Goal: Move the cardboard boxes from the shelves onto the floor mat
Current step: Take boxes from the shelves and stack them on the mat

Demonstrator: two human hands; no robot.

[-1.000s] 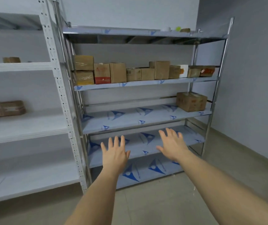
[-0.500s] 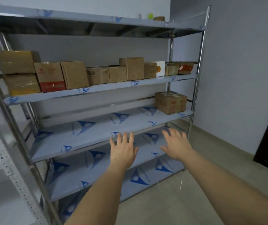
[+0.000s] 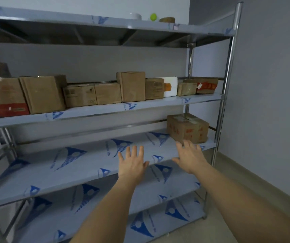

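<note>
I see the rack filling my view, its shelves wrapped in blue-printed film. A row of boxes sits on the upper shelf, and a lone box on the shelf below at its right end. My left hand and right hand reach forward, fingers spread, holding nothing; the right is near the lone box

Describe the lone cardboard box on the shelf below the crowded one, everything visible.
The lone cardboard box is brown, squat and closed, its top flaps sealed with pale tape, red printing on its two visible sides. It sits upright at the right end of the film-covered shelf, turned corner-forward, near the steel post. Nothing rests on it. The right hand reaches toward it, fingers spread; contact cannot be told.
</note>
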